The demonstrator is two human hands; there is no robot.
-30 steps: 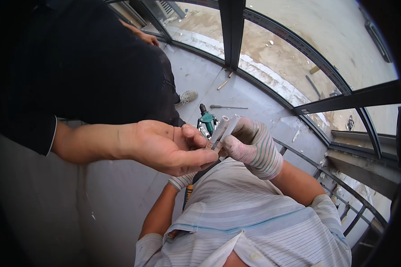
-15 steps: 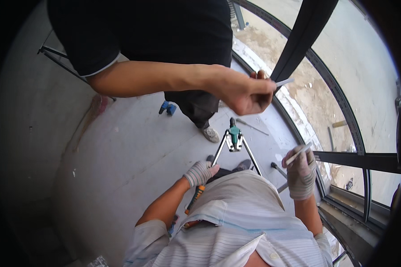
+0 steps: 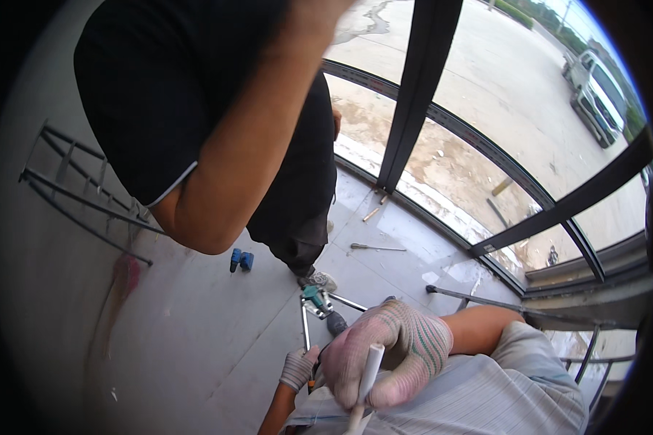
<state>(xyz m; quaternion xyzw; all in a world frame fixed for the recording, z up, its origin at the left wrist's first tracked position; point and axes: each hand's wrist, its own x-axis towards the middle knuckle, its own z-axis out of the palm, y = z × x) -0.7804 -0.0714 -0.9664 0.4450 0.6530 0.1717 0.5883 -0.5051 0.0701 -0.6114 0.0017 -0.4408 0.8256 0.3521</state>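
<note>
My right hand (image 3: pixel 388 355), in a striped knit glove stained pink, is raised close in front of my chest. Between its thumb and fingers is a white cigarette (image 3: pixel 371 371), its tan end toward me. Lower left, my gloved left hand (image 3: pixel 298 368) is wrapped round one long arm of a hand riveter (image 3: pixel 316 300). The riveter's green head points away from me and its two metal arms are spread. My right hand partly covers the far ends of the arms.
A person in black (image 3: pixel 167 94) stands close ahead, one bent arm raised. A blue cordless drill (image 3: pixel 241 259), a screwdriver (image 3: pixel 379 248) and a broom (image 3: pixel 123 279) lie on the tiles. Dark window frames (image 3: pixel 419 94) line the right; a ladder (image 3: pixel 72 163) is at left.
My right hand has come inward and up with the cigarette. My left hand and the riveter sit lower in view. The other person's arm has swung upward, its hand leaving view.
</note>
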